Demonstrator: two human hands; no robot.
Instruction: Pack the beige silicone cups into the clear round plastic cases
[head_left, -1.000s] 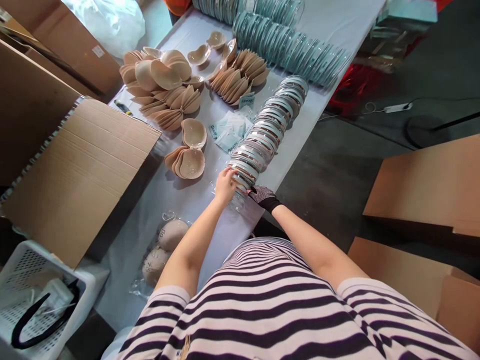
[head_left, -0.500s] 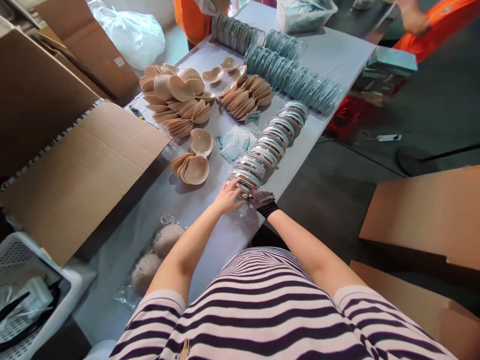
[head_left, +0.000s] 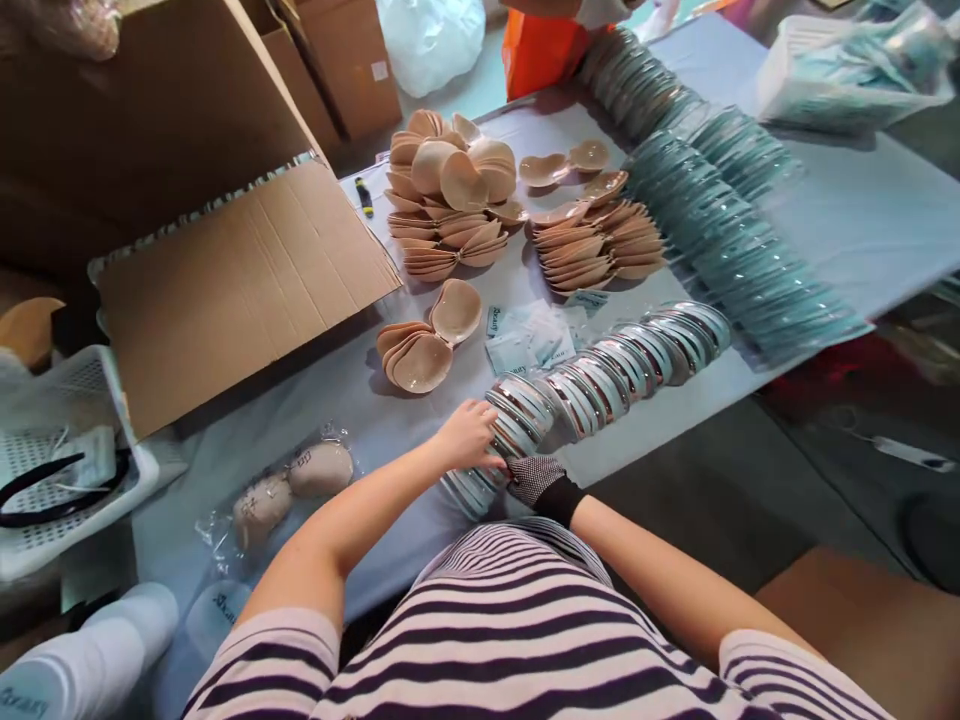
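Head: both hands (head_left: 471, 436) on case row's (head_left: 600, 375) near end.

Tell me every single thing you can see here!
clear round cases: one long row, silvery, near table edge, by both hands
teal cases: long rows, far right
beige cups: several piles, mid-table
bagged cups: one pair, clear bag, near left
small packets: a few, white-teal, centre
cardboard box: one, brown, left
white basket: one, far left
table: pale grey cover
left hand: bare, on the near end of the row
right hand: dark mesh glove, at the same end
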